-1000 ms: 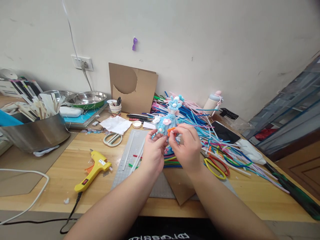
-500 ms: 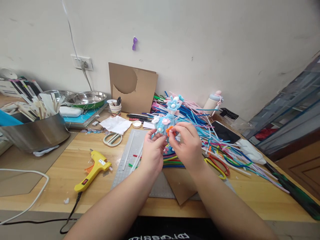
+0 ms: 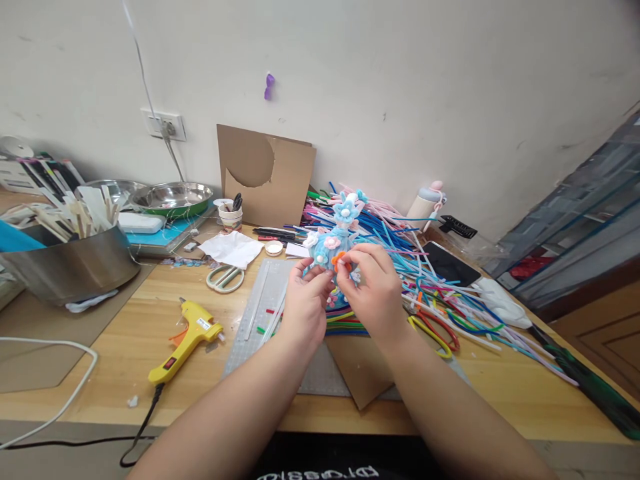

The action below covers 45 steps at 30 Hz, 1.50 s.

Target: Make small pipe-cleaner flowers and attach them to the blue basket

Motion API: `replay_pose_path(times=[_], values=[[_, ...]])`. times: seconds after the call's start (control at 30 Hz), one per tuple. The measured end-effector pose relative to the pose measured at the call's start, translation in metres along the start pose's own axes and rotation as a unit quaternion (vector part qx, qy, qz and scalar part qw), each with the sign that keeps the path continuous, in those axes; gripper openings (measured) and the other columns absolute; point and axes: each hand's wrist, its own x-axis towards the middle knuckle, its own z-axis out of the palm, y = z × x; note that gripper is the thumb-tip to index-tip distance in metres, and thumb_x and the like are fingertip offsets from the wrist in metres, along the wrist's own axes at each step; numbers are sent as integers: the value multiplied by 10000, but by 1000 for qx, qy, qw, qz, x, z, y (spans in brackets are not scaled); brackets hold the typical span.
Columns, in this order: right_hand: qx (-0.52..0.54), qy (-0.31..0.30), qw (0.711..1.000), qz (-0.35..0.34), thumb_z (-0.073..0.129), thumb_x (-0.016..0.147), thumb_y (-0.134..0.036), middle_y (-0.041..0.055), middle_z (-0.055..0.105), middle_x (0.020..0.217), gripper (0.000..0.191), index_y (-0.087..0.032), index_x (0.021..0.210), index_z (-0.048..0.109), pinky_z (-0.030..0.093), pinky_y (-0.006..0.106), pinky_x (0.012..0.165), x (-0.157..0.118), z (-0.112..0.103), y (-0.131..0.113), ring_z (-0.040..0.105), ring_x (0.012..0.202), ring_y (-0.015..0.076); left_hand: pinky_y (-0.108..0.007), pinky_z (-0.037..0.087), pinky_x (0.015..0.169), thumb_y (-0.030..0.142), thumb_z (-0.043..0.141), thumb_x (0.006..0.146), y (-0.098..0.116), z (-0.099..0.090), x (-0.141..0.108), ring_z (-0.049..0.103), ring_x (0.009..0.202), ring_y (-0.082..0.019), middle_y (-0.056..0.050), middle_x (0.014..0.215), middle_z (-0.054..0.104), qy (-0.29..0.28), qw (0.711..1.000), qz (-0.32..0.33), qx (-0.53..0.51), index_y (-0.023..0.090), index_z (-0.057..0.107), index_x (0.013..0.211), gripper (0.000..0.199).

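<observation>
An orange pipe-cleaner flower is pinched between the thumb and forefinger of my right hand. My left hand is curled at the flower's lower left, its thumb and fingertips closed on the petal edge. Right behind both hands stands a light-blue fuzzy pipe-cleaner piece, dotted with blue, pink and white flowers. My fingers cover part of its lower body. Under my forearms lie a grey cutting mat and a brown cardboard piece.
A yellow glue gun lies left of the mat, with scissors and a white tissue behind it. Many coloured pipe cleaners spread across the back and right. At far left stands a metal pot of sticks.
Both hands stay almost in place, still holding the orange flower. The blue piece and the things on the table look the same.
</observation>
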Motion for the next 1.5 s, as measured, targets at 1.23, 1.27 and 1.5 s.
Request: replay_pose_path(times=[1.23, 1.27, 1.5], values=[[375, 103, 823, 414, 542, 806, -335, 6, 558, 961, 163, -221, 922, 529, 461, 353, 870, -32, 29, 57, 597, 888, 159, -252, 509, 677, 68, 689, 655, 1, -22, 15, 657, 794, -136, -5, 898, 584, 8, 998, -41, 48, 196, 496, 998, 414], [376, 104, 818, 423, 543, 799, -338, 2, 557, 949, 166, -221, 916, 527, 466, 347, 856, -33, 31, 60, 598, 872, 155, -254, 511, 681, 70, 685, 660, 1, -23, 15, 660, 807, -142, -9, 906, 590, 8, 998, -42, 50, 199, 494, 1001, 412], [379, 102, 796, 462, 553, 767, -354, -16, 555, 891, 180, -229, 896, 535, 488, 320, 789, -36, 37, 71, 586, 808, 143, -262, 515, 670, 64, 660, 673, 3, -23, 16, 677, 880, -197, -63, 984, 637, 20, 996, -58, 69, 192, 505, 973, 362]])
